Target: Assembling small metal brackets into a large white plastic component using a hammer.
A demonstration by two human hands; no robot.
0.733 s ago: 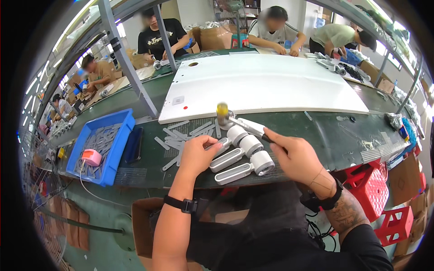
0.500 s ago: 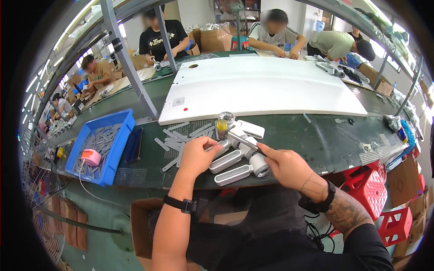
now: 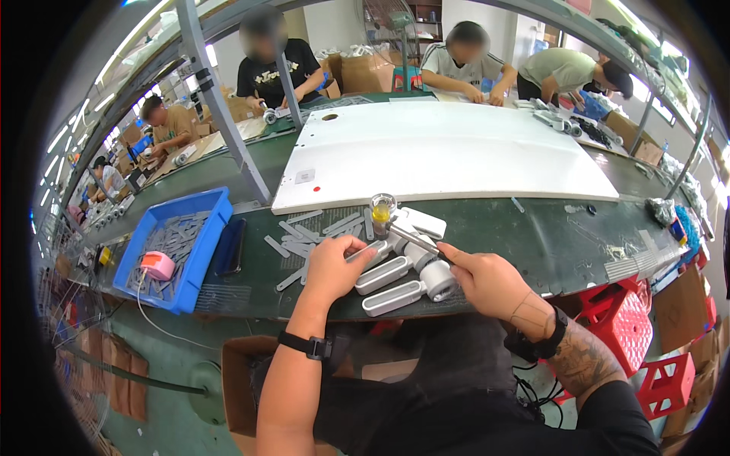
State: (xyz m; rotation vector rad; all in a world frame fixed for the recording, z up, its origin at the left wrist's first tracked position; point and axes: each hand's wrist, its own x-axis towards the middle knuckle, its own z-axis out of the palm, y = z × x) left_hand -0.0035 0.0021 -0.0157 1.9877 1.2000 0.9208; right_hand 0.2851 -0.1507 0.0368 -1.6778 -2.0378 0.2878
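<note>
My left hand [image 3: 334,267] is closed on the end of a white handle-shaped housing [image 3: 379,256] with a rounded end, one of several lying in a cluster. In my right hand [image 3: 490,280] is a slim grey metal stick-like tool [image 3: 417,238], pointing left toward a small container with yellow contents [image 3: 381,214]. Whether its tip touches the container cannot be made out. Two more white housings with grey recessed strips, an upper one [image 3: 384,275] and a lower one [image 3: 394,299], lie nearest me, joined to round white heads [image 3: 439,280]. Loose grey flat strips [image 3: 293,242] lie scattered beside my left hand.
A blue bin [image 3: 188,292] of grey strips, with a pink device [image 3: 157,264] on top, stands at left beside a dark phone-like slab [image 3: 230,247]. A large white panel [image 3: 449,152] lies across the bench. Metal posts [image 3: 220,106] rise behind; red stools [image 3: 620,323] stand at right. Several people work opposite.
The whole view has shifted slightly. My hands stay nearly where they were, still on the housing and the metal tool.
</note>
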